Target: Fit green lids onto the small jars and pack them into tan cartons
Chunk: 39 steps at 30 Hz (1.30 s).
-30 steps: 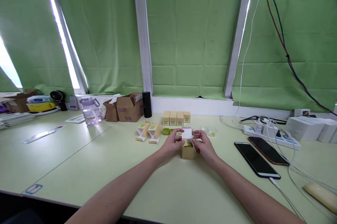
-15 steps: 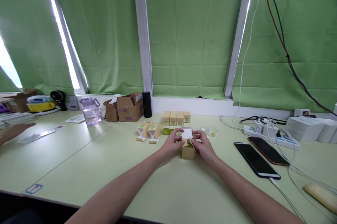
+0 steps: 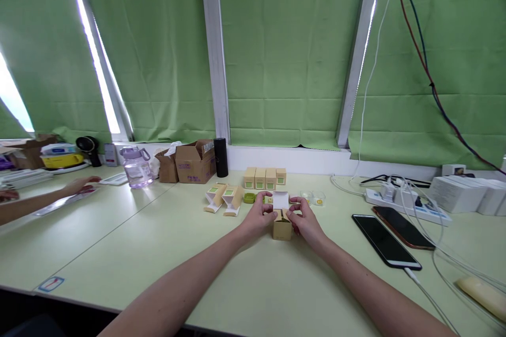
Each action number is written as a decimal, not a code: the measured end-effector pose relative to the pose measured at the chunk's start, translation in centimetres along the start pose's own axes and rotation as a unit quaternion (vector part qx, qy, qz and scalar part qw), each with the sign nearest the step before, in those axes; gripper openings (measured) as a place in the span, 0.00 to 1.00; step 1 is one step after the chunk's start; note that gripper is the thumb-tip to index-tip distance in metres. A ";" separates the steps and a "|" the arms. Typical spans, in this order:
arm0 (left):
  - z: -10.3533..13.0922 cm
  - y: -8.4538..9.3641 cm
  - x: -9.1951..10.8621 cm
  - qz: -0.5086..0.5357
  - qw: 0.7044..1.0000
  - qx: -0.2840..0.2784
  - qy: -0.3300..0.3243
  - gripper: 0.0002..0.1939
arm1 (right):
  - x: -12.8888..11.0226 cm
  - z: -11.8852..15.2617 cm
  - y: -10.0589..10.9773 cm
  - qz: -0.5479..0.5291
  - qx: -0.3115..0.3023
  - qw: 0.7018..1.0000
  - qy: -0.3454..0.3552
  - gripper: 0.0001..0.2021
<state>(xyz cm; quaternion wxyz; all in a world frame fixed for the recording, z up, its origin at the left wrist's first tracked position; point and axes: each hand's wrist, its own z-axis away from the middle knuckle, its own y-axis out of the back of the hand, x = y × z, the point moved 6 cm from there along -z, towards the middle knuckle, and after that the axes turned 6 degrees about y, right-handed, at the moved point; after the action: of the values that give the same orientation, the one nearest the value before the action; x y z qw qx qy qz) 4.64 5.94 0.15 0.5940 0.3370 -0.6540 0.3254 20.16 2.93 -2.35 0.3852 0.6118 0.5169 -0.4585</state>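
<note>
A small brown cardboard box stands upright on the table between my hands, its white-lined lid raised at the back. My left hand grips its left side, thumb on the left top flap. On the other side my right hand holds the box, with its thumb on the right flap. The two flaps are folded inward, with a narrow dark gap between them. Just behind are green small containers, partly hidden by my left hand, and clear round plastic pieces.
Two opened cartons lie left of my hands. Several closed small boxes stand behind. Two phones, a power strip and cables are on the right. A water bottle and another person's hand are at the left.
The box's side flaps have been folded inward, covering most of the opening. My hands stay in nearly the same place. At the left, the other person's hand has reached farther right.
</note>
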 end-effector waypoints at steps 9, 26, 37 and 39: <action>-0.4 0.1 -0.5 -0.006 1.000 -0.004 0.000 0.29 | 0.4 -0.1 -0.1 0.015 0.009 1.000 0.013 0.22; -0.5 0.1 -0.1 -0.055 0.998 0.007 -0.031 0.17 | 0.2 -0.2 -0.2 0.051 -0.007 0.997 0.049 0.21; -0.5 0.2 0.0 -0.065 0.997 0.028 -0.041 0.13 | -2.5 0.7 0.2 0.106 0.018 0.983 0.147 0.12; -0.5 0.2 -0.1 -0.062 0.997 0.029 -0.041 0.13 | -3.5 1.2 0.2 0.111 0.017 0.977 0.180 0.10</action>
<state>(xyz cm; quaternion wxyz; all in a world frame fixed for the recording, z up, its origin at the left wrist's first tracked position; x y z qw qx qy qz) 4.76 6.48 0.11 0.5762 0.4069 -0.6457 0.2923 20.02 0.81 0.71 0.3238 0.7442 0.4991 -0.3036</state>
